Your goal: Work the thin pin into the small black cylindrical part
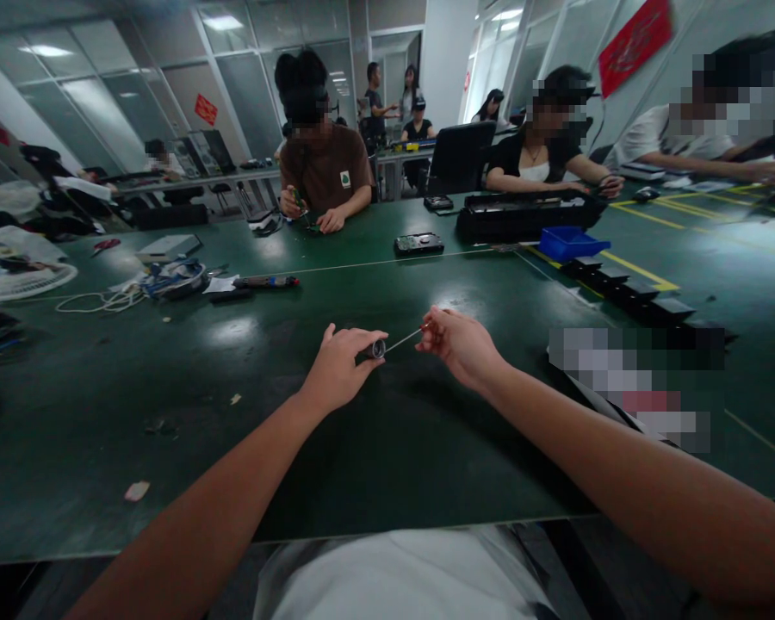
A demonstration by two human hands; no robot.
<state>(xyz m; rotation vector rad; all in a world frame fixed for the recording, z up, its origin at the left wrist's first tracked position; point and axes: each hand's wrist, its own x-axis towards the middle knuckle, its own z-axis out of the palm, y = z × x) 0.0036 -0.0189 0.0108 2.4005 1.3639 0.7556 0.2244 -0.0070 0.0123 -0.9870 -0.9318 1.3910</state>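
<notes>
My left hand [340, 368] is closed on a small dark cylindrical part [377, 349], its round, ringed end turned to the right. Thumb and fingers pinch it from below and above. A thin-shafted screwdriver [403, 339] with a reddish handle is gripped in my right hand [457, 342]; most of the handle is hidden by the fingers. Its shaft slants down to the left, and the tip is at the open end of the part. Whether the tip touches or enters it I cannot tell. Both hands are held over the green table [387, 465].
An opened device [419, 244] lies ahead, with a long black housing [530, 217] and blue bin [572, 244] to its right. Black blocks [626, 288] line the right side. Cables [174, 280] and a pen-like tool [264, 282] lie left. A co-worker [326, 164] sits opposite.
</notes>
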